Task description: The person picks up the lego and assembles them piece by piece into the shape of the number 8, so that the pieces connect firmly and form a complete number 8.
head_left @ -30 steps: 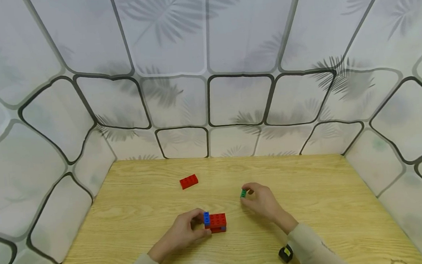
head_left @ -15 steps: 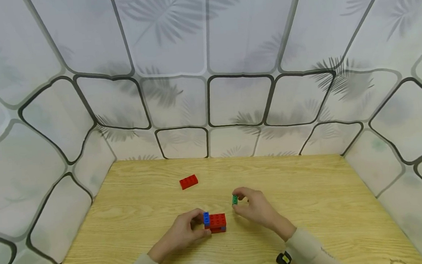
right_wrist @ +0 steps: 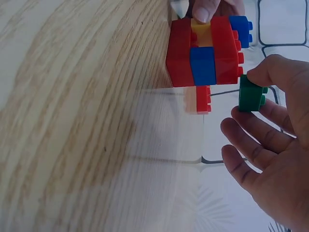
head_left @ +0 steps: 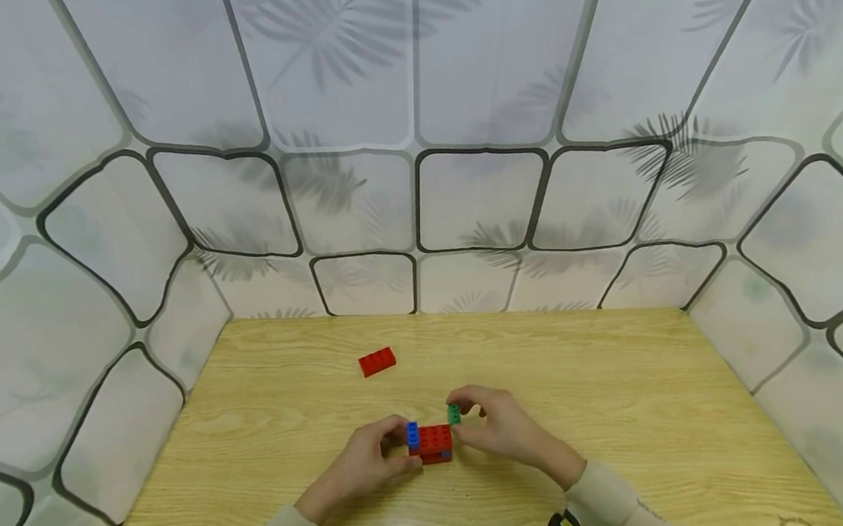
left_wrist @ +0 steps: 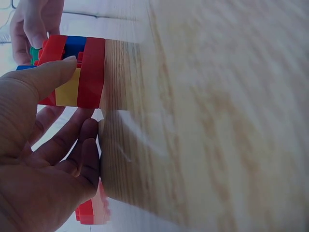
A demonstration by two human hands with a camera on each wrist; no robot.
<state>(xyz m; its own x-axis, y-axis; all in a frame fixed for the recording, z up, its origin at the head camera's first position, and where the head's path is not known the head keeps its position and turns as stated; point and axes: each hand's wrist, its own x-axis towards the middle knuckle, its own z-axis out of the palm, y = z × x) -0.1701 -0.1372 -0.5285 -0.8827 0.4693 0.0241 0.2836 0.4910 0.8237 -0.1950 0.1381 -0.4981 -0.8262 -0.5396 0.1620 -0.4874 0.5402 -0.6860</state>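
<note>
At the wooden table, left to right, we find the left hand, a loose red brick farther back, the block stack standing on the wood, its blue-topped end pinched by that hand, and, beside the stack's top right corner, a green brick pinched by the right hand.

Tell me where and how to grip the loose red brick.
Pinch the loose red brick across its two long sides, coming from straight above. It lies flat on the table, studs up, apart from the stack, so both sides look free and its narrower width should suit a pinch.
</note>
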